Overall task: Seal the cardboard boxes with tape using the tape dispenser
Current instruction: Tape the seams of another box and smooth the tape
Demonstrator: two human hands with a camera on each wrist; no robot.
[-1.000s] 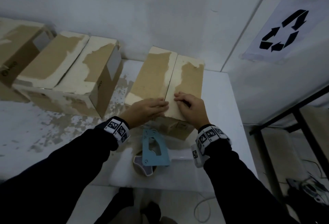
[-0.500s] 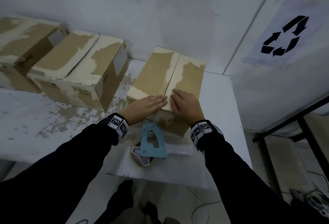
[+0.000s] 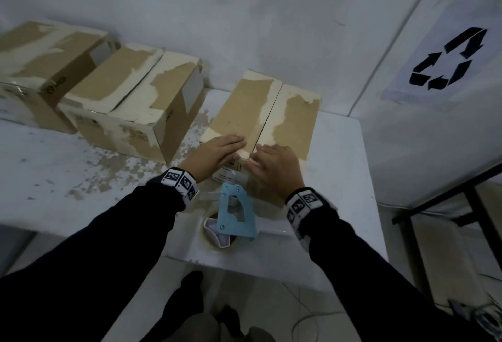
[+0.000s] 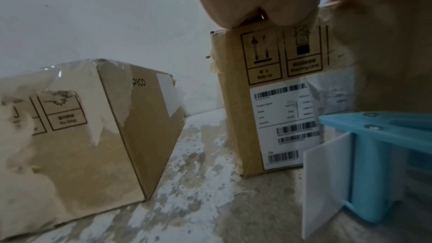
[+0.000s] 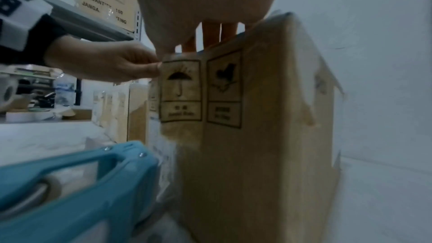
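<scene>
On the table [image 3: 339, 168], the nearest box [image 3: 260, 116] stands at 12 o'clock. The tape dispenser [image 3: 236, 214] lies directly before it at 6 o'clock. Two further boxes [image 3: 135, 97] stand at 10 o'clock, against the wall [image 3: 244, 16].

Long black sleeves [image 3: 108, 246] reach both wrists, each circled by a white band [image 3: 180, 181] printed with black square markers.

Tan rectangular cardboard box [image 3: 260, 116] under both hands: brown with cream peeled patches, black handling pictograms, white barcode label. Light-blue plastic tape dispenser [image 3: 236, 214] just behind the hands, white parts. White tabletop [image 3: 54, 168] left of the left hand [image 3: 214, 151]: brown speckled wear. Wristbands: black-and-white square markers.
</scene>
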